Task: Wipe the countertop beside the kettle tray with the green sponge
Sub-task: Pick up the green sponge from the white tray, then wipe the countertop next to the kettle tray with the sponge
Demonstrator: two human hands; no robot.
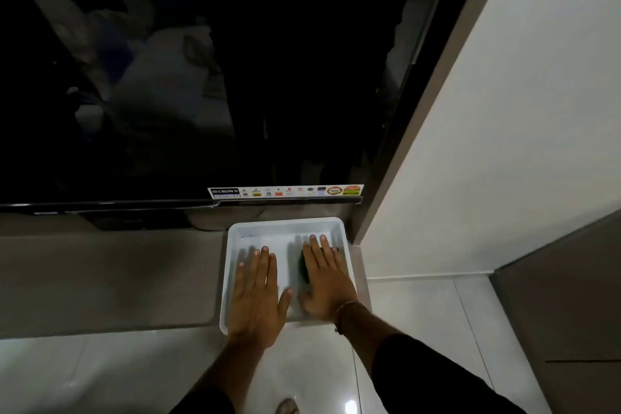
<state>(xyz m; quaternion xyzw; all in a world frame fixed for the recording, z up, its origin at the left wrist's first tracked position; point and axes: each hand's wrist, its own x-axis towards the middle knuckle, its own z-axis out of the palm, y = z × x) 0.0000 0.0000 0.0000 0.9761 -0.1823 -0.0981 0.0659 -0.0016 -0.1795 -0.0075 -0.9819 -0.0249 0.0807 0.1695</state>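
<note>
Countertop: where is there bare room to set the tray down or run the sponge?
The grey countertop left of the white tray is bare, bordered by the TV behind and the front edge. The tray is crowded: left hand flat inside, right hand pressing the green sponge. Only a narrow strip remains by the wall.

Dim, soft-focus view with wide-angle bending at the edges; glare spots shine on the glossy floor tiles (349, 405).

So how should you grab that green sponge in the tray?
The sponge lies flat in the white tray under the right hand. Probably best from above: thumb on its showing left edge, fingers over the far side, since it is low and flat.
</note>
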